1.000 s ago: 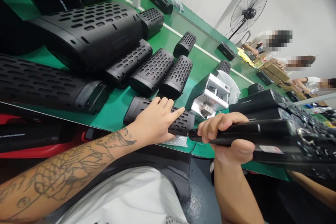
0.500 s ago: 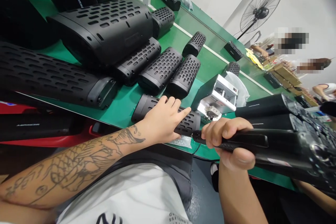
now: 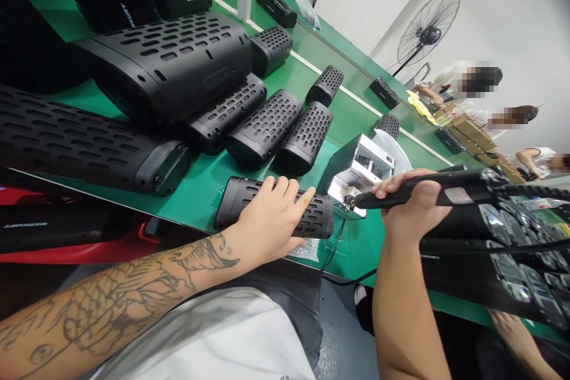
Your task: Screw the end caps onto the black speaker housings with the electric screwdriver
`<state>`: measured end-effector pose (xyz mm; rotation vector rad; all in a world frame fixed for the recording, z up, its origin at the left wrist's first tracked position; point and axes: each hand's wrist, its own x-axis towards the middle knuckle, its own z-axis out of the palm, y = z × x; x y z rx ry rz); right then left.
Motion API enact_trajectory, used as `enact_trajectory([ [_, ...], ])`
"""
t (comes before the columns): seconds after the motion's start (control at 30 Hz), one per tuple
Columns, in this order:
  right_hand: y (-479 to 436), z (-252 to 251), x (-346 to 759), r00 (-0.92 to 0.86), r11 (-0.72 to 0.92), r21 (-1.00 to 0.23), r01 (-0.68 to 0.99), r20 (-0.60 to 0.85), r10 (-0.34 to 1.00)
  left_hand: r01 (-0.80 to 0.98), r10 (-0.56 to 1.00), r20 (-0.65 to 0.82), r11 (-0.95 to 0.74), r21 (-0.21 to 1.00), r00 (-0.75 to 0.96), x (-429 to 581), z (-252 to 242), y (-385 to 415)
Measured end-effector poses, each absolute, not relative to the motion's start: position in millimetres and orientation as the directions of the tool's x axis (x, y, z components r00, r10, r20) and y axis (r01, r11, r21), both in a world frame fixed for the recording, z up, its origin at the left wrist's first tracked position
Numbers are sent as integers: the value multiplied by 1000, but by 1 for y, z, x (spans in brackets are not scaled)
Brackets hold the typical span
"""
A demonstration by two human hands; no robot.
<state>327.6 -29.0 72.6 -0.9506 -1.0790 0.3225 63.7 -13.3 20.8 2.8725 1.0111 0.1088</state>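
L hand (image 3: 272, 217) flat atop blk slotted plastic case (image 3: 314, 219); R hand (image 3: 412, 214) gripping blk rod-shaped driver (image 3: 467, 181): tilt may snag silver metal box (image 3: 356, 175).

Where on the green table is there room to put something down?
Bare green table shows between the perforated case under the left hand and the long case at far left. Another patch lies below the silver machine, between a thin cord and the right forearm. Big cases crowd the upper left; shiny-ended cases crowd the right.

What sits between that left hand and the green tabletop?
In the head view, a black slotted case lies under the left hand, on the tabletop.
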Motion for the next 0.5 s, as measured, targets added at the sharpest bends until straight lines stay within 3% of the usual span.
enact_trajectory([
  [0.2,-37,70,325,452,551,-815,179,565,690,594,611,26,-778,205,791,33,28,2],
  [0.43,-69,96,296,395,620,-771,144,619,678,586,603,27,-784,206,798,11,23,17],
  [0.5,-83,109,273,313,599,-795,98,596,740,589,602,17,-787,185,799,11,23,16],
])
